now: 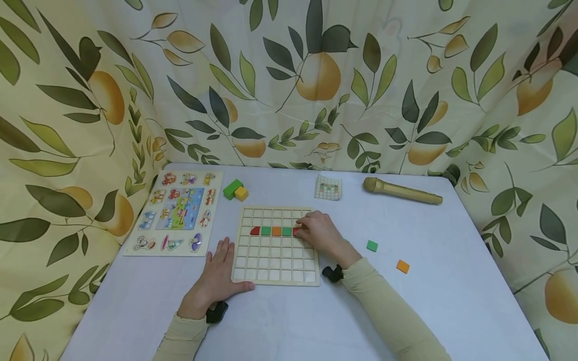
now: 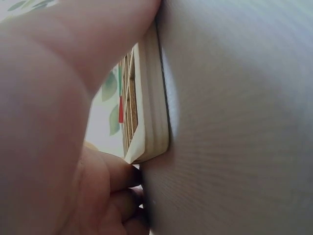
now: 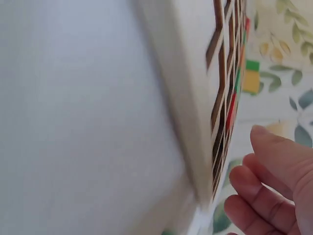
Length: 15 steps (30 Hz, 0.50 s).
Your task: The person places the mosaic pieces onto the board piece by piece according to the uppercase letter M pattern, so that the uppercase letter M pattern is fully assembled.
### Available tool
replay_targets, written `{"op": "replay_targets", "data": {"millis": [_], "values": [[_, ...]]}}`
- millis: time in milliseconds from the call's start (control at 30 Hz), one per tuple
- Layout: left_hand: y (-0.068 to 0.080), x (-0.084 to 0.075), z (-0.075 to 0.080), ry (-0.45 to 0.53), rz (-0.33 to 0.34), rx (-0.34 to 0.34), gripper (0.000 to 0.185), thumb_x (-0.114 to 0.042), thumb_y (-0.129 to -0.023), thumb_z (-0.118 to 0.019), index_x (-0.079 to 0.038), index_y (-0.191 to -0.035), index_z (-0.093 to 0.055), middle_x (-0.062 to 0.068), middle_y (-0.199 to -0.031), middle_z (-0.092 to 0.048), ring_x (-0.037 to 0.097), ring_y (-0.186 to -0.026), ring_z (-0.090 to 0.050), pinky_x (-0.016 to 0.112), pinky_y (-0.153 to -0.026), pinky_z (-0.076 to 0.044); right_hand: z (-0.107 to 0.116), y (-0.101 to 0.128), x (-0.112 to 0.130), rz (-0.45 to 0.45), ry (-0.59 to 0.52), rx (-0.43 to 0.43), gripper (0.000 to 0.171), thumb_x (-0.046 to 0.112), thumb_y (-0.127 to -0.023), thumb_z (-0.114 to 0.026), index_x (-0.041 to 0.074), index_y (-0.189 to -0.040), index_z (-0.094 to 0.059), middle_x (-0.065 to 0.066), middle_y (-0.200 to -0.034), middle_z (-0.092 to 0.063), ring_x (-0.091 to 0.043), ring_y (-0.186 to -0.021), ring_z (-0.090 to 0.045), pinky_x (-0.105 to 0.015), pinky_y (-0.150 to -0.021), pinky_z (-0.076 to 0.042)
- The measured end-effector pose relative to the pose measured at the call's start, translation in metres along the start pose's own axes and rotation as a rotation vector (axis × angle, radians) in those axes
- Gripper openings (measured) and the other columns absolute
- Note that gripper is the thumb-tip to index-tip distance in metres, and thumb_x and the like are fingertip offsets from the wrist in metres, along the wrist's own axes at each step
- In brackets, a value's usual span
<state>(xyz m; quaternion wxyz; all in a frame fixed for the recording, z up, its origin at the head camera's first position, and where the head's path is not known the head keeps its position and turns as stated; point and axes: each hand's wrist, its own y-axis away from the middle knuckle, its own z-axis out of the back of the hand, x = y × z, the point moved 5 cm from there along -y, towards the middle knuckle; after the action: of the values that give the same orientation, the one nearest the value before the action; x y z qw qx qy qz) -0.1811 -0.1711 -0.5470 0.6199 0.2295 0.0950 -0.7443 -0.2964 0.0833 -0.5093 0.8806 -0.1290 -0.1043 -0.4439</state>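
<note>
Flat and relaxed, our left hand [image 1: 217,281] just steadies the pale wooden grid board [image 1: 275,263] on the table. Our right hand [image 1: 318,231] fingers are setting a red tile [image 1: 296,231] at the row's end. Five tiles in; loose green square tile [image 1: 372,245] and orange square tile [image 1: 403,266] wait nearby.

1. The worktop [image 1: 451,301] is pale lavender-white.
2. A wooden grid board [image 1: 275,260] lies on it near the middle.
3. A picture puzzle board [image 1: 178,213] lies at the left.
4. A green block [image 1: 232,188] touches a yellow block [image 1: 241,193] behind the grid board.
5. A small pattern card [image 1: 328,187] and a wooden cylinder [image 1: 402,191] lie towards the back.
6. A green tile [image 1: 372,245] and an orange tile [image 1: 403,266] lie apart at the right.
</note>
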Motion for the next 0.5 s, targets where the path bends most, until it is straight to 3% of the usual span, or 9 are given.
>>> {"op": "replay_targets", "data": {"millis": [267,500], "values": [[0.001,-0.001,0.002,0.006,-0.007,-0.002,0.125,-0.063,-0.069,-0.078,0.013,-0.149,-0.019,0.027,-0.158,-0.008,0.039,-0.145,-0.002,0.061,-0.111,-0.004,0.012,0.034,-0.04,-0.138,-0.028,-0.018,0.028,0.025,-0.09,-0.073,0.004,-0.11,-0.073,-0.005,-0.097,-0.068,-0.025,-0.091,-0.059,-0.044,-0.078,-0.047],[0.001,-0.002,0.002,0.003,-0.012,0.0,0.125,-0.061,-0.07,-0.079,0.013,-0.149,-0.018,0.027,-0.158,-0.007,0.04,-0.145,-0.002,0.061,-0.111,-0.004,0.019,0.06,-0.05,-0.173,-0.054,0.015,0.035,0.027,-0.084,-0.079,0.003,-0.108,-0.073,-0.006,-0.098,-0.066,-0.025,-0.092,-0.056,-0.043,-0.079,-0.045]]}}
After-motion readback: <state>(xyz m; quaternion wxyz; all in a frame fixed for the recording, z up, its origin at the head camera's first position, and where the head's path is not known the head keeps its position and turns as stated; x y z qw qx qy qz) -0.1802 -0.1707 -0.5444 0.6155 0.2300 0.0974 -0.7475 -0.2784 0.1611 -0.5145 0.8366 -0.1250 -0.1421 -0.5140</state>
